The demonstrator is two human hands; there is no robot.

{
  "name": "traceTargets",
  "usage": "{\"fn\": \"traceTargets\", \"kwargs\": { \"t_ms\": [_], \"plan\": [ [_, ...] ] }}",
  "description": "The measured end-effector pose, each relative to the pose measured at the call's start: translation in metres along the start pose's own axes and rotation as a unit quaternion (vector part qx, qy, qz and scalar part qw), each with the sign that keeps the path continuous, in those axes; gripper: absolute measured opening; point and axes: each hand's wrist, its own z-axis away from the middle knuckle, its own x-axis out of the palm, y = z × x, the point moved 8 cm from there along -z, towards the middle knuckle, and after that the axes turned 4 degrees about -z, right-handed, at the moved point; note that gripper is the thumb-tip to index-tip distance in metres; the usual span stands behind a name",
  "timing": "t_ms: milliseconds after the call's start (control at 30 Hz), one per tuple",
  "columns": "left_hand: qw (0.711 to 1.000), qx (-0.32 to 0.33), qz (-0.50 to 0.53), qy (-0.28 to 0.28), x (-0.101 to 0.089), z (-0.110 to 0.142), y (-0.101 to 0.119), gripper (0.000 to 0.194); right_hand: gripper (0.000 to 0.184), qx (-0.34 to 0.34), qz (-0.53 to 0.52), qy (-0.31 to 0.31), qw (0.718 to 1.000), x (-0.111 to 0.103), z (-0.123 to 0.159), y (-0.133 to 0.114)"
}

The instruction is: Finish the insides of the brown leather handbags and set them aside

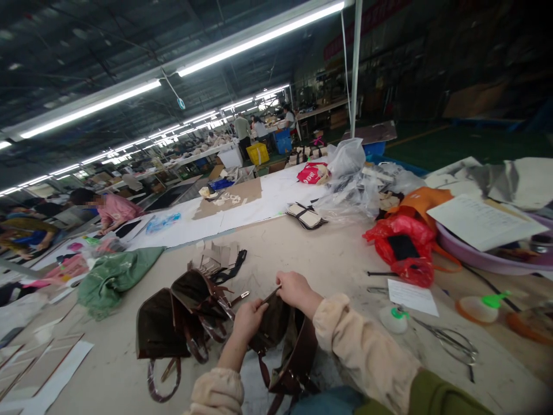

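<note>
- Bag [275, 320], dark brown with straps, at near edge of table [334, 253], directly in front of person.
- Left hand [247, 320]: thumb and fingers pinched together on bag's top edge.
- Right hand [298, 290]: also pinching top edge, just beside left; fingers curled closed.
- More dark bags [158, 323] just left of left hand.
- Pale pieces [213, 256] piled behind those.
- Green cloth [118, 276] farther left.
- Scissors [451, 340] right of right forearm.
</note>
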Motion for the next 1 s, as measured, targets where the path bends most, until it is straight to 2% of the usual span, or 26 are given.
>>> {"fn": "traceTargets", "kwargs": {
  "t_ms": [333, 433, 567, 767, 1000],
  "plan": [
    [1.000, 0.007, -0.014, -0.004, -0.002, 0.003, 0.005, 0.025, 0.023, -0.025, 0.021, -0.028, 0.999, 0.005, -0.005, -0.004],
    [1.000, 0.024, -0.003, -0.002, -0.004, 0.004, 0.013, 0.021, 0.025, -0.029, 0.024, -0.030, 0.999, 0.005, -0.006, -0.002],
    [0.999, 0.046, 0.006, 0.019, -0.010, 0.000, 0.031, 0.027, 0.026, -0.027, 0.029, -0.033, 0.999, 0.005, -0.006, 0.001],
    [0.999, 0.020, -0.030, 0.028, -0.007, -0.013, 0.041, 0.025, 0.026, -0.025, 0.032, -0.032, 0.999, 0.004, -0.006, 0.003],
    [0.997, 0.009, -0.038, 0.064, -0.009, -0.011, 0.038, 0.020, 0.025, -0.047, 0.043, -0.035, 0.997, 0.001, -0.003, -0.004]
  ]
}}
